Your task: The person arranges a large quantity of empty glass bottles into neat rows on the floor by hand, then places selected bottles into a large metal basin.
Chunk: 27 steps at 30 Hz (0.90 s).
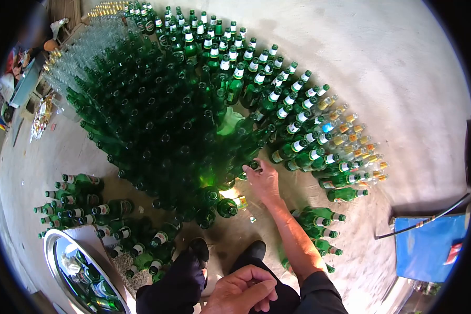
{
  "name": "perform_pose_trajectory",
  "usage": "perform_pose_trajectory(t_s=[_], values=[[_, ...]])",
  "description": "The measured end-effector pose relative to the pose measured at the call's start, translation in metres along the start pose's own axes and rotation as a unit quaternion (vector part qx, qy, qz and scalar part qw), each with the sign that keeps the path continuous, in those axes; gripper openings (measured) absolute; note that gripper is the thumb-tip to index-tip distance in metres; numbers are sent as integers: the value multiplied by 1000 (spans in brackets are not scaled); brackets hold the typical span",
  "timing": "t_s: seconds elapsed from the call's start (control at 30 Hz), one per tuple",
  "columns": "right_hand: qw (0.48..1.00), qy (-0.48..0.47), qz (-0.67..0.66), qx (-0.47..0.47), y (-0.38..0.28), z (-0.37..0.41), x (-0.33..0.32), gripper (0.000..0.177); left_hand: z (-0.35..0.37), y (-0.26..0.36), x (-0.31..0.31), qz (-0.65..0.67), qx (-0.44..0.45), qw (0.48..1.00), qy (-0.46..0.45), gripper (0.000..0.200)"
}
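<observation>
My right hand reaches forward, its fingers closed around the neck of a green glass bottle at the near right edge of a dense block of dark green bottles. My left hand is held low in front of my legs. Its fingers are curled in, and nothing shows in them. Just left of my right hand stand a few green bottles on the floor, with a yellow-labelled piece beside them.
Green bottles with white neck labels curve along the right, ending in clear gold-topped bottles. More green bottles stand at left and right. A metal basin holds bottles in liquid. A blue panel lies far right.
</observation>
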State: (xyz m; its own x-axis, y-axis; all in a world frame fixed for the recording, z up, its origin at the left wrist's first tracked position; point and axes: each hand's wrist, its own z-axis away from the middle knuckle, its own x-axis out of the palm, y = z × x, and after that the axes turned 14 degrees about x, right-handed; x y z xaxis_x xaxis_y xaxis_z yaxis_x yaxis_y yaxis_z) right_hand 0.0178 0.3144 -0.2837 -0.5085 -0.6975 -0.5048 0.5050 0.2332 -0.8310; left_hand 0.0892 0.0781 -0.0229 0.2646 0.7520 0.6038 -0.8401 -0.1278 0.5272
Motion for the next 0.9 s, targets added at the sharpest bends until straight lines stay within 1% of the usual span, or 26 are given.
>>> perform_pose_trajectory(t_s=[0.03, 0.1, 0.23, 0.27, 0.3, 0.33, 0.37, 0.43, 0.47, 0.5, 0.57, 0.6, 0.7, 0.73, 0.77, 0.83, 0.87, 0.9], values=[[1000, -4, 0, 0, 3, 1, -1, 37, -1, 0, -2, -11, -33, 999, 4, 8], [997, -31, -60, 26, 10, 6, -4, 38, -1, 0, -2, -15, -35, 999, 2, 8], [998, -46, -34, 22, 7, 39, -21, 38, 1, 2, -3, -19, -36, 999, -7, 9], [992, -76, -94, 44, 5, 54, -22, 38, 1, -2, -3, -19, -33, 999, -10, 9], [980, -105, -153, 66, 3, 68, -25, 38, 2, -10, -4, 12, 2, 1000, -14, 10], [976, -158, -139, 47, 4, 81, -29, 40, 2, -14, -4, 44, 37, 998, -20, 11], [969, -210, -125, 28, 4, 93, -33, 42, 2, -15, -4, 43, 37, 998, -24, 11], [968, -243, -29, -59, -5, 112, -31, 50, 4, -13, -2, 31, 24, 999, -10, 9], [962, -260, 68, -55, -16, 118, -33, 54, 5, -9, -1, 28, 24, 999, -15, 9], [963, -255, 68, -57, -14, 119, -28, 54, 6, -5, 1, 21, 28, 999, -18, 9], [973, -190, 87, -97, 0, 123, -12, 53, 6, -1, 3, 11, 34, 999, -26, 9], [978, -170, 75, -92, 7, 122, -5, 48, 6, -1, 3, 13, 34, 999, -22, 9], [982, -150, 91, -74, 15, 118, 7, 48, 6, -2, 2, 17, 35, 999, -24, 8], [980, -122, 115, -104, 17, 117, 9, 41, 6, -2, 2, 24, 37, 999, -21, 8], [981, -114, 114, -104, 19, 116, 7, 41, 5, -3, -2, 19, 36, 999, -27, 8], [980, -84, 113, -139, 15, 117, 6, 37, 0, -1, -10, 15, -20, 999, -21, 12], [986, -85, 84, -119, 13, 118, 2, 35, 1, -1, -8, 12, -17, 1000, -22, 12], [985, -85, 83, -122, 16, 116, -2, 35, 3, 1, -2, 13, 7, 1000, -19, 9]])
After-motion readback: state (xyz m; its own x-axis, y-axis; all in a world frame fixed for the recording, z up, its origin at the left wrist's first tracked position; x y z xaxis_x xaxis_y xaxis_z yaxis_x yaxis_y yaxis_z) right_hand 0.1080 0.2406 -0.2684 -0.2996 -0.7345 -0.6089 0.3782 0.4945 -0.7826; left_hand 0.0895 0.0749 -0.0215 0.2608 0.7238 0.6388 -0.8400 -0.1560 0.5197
